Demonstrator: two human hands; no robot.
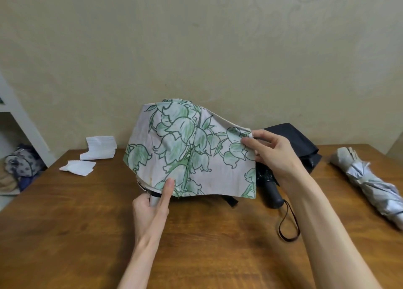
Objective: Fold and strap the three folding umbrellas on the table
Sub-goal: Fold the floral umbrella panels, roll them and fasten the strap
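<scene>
Floral umbrella spread between my two hands, held up over the table point(65, 234).

I am gripping the floral umbrella's point(187, 153) pale handle point(153, 200) with my left hand point(150, 210), index finger lying straight against the cloth, while my right hand point(270, 153) is pinching the canopy's right edge, so one panel is stretching flat between them. The black umbrella point(292, 145) is lying loose just behind my right hand, and the silver umbrella point(368, 184) is lying bundled near the table's right edge, well apart. Folded white papers point(99, 148) are sitting at the far left.
</scene>
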